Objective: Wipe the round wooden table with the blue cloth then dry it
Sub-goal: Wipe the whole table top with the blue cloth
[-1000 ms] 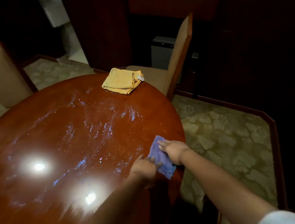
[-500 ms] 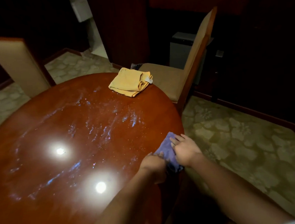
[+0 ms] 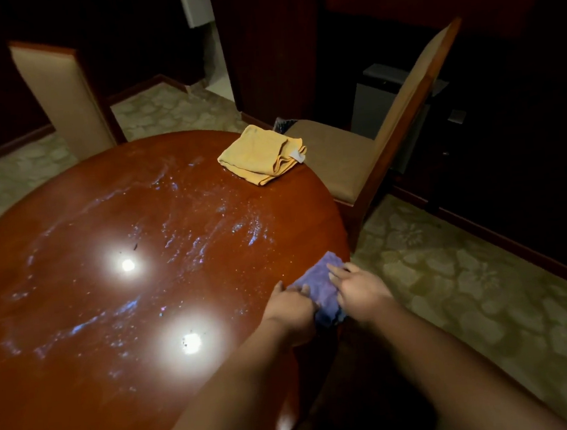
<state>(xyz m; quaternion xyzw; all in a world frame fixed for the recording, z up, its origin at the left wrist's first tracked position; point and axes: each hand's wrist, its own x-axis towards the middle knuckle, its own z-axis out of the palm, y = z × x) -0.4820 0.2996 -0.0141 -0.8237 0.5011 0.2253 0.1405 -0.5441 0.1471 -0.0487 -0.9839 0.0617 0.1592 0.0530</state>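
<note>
Blue cloth (image 3: 319, 287) at right edge of round wooden table (image 3: 80, 335), between left hand (image 3: 288, 305) gripping it and right hand (image 3: 359, 288) pressing on it, fingers nearly straight.

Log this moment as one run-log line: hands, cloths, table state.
hands: left hand and right hand on blue cloth at table edge | tabletop: wet streaks | yellow cloth: folded, far edge, untouched

Glossy wet wooden table (image 3: 84, 386); fuzzy blue cloth (image 3: 319, 282); soft folded yellow towel (image 3: 259, 153).

Cloth (image 3: 319, 289) at table (image 3: 125, 383) right edge; towel (image 3: 259, 153) far edge.
</note>
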